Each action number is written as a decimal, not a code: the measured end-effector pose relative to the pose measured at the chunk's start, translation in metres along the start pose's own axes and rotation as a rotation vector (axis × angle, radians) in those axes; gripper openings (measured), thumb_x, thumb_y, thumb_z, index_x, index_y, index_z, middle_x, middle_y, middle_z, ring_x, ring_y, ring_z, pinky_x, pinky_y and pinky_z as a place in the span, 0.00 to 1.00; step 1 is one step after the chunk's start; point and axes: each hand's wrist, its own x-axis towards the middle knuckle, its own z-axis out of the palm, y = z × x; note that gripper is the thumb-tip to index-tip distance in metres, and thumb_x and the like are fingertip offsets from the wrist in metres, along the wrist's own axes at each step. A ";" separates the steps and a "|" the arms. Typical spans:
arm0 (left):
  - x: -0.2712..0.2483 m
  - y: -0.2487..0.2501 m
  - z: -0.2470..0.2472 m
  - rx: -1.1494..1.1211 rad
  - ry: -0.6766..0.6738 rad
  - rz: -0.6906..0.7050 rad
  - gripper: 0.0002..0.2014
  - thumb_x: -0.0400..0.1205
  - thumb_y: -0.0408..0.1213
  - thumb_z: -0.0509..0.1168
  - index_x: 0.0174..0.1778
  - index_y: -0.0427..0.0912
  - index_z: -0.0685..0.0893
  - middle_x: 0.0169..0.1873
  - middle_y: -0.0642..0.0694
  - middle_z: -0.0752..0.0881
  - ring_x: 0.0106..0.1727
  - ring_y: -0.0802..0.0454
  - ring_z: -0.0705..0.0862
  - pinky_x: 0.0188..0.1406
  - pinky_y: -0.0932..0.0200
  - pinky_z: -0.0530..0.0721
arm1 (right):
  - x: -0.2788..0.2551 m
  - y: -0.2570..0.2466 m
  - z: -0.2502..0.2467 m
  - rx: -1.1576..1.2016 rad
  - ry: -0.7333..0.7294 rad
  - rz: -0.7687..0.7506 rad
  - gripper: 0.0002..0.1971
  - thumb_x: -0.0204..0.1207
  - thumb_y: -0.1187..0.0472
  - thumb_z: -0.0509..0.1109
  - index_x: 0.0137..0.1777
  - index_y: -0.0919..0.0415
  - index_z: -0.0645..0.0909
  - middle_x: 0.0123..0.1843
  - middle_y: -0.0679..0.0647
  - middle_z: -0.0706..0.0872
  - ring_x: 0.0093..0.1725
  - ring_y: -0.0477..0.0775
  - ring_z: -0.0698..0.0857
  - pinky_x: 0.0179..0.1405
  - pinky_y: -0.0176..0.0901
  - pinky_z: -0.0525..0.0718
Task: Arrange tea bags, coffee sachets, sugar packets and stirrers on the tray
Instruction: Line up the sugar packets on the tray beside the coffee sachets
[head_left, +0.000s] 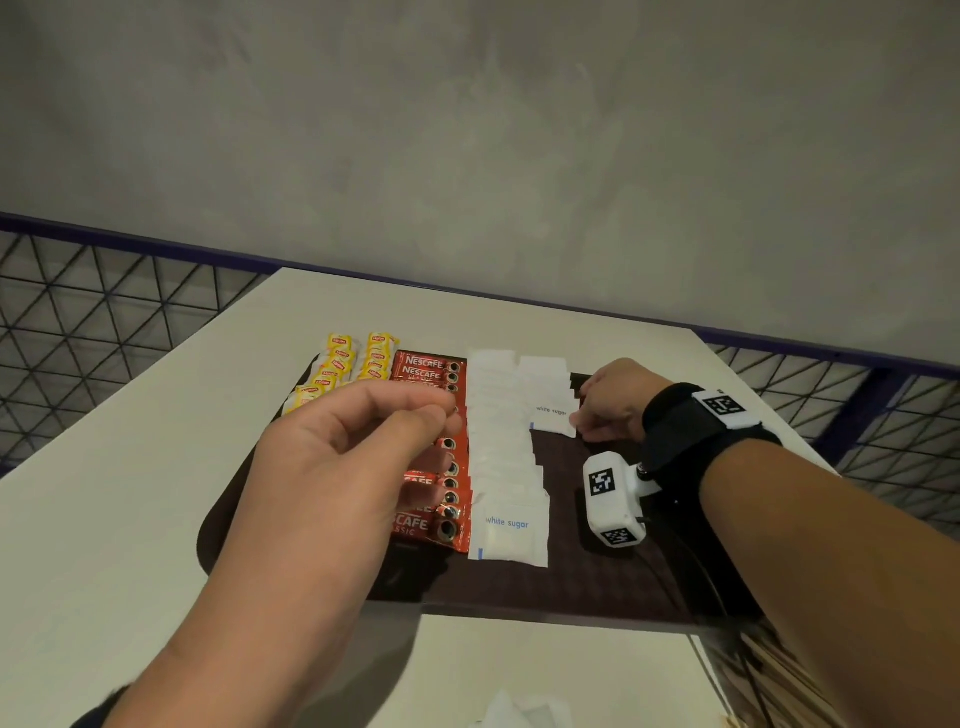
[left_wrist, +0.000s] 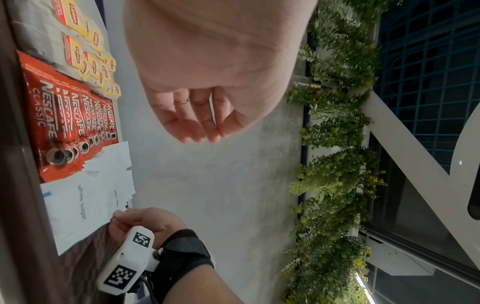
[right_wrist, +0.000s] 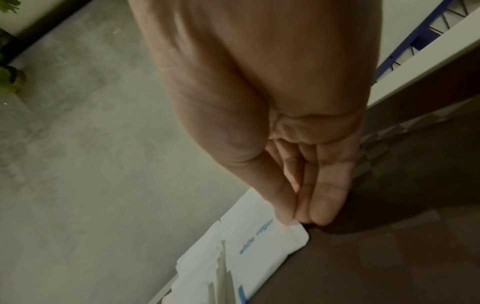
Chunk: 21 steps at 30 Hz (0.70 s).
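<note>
- The right hand (head_left: 613, 400) pinches the corner of a sugar packet (head_left: 551, 415) between thumb and fingertips (right_wrist: 322, 207), at the front of the second sugar column (head_left: 545, 387), which starts at the far edge of the tray (head_left: 597, 582).
- The left hand (head_left: 358, 447) hovers over the coffee sachets (head_left: 431, 374), loosely curled and holding nothing.
- The step in hand appears to be laying this packet to lengthen the short column beside the full sugar column (head_left: 506, 467).
- To do it well, the packet should go down flat, overlapping the one behind by the same margin as its neighbours, its long edge parallel to the full column.
- The corner pinch gives little control; pressing with a fingertip before letting go would stop the packet from skewing.
- The thin paper slides easily, so the release should be straight up, not dragged.
- Tea bags (head_left: 340, 364) fill the far left corner of the tray; the right side is still bare, likely for stirrers.
- More packets (head_left: 519, 709) lie on the table (head_left: 130, 493) by the tray's near edge.
</note>
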 end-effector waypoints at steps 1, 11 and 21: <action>0.000 0.000 0.000 0.004 0.001 -0.002 0.09 0.81 0.31 0.71 0.39 0.46 0.95 0.39 0.45 0.95 0.36 0.52 0.89 0.37 0.53 0.83 | -0.001 0.000 0.001 0.013 -0.001 0.005 0.13 0.76 0.81 0.72 0.58 0.71 0.80 0.41 0.66 0.85 0.45 0.64 0.88 0.56 0.58 0.90; -0.001 -0.002 0.001 0.025 -0.011 -0.009 0.10 0.81 0.28 0.70 0.39 0.43 0.95 0.39 0.43 0.94 0.36 0.52 0.88 0.41 0.50 0.84 | 0.001 0.000 -0.001 -0.010 -0.020 -0.006 0.16 0.74 0.82 0.74 0.62 0.75 0.82 0.50 0.70 0.88 0.55 0.71 0.90 0.54 0.57 0.91; 0.004 0.001 -0.001 0.031 -0.034 0.016 0.08 0.84 0.28 0.68 0.42 0.42 0.91 0.38 0.45 0.93 0.35 0.52 0.88 0.31 0.62 0.84 | -0.076 -0.023 -0.018 -0.686 0.126 -0.444 0.10 0.78 0.57 0.74 0.46 0.65 0.86 0.40 0.63 0.92 0.35 0.63 0.90 0.38 0.52 0.91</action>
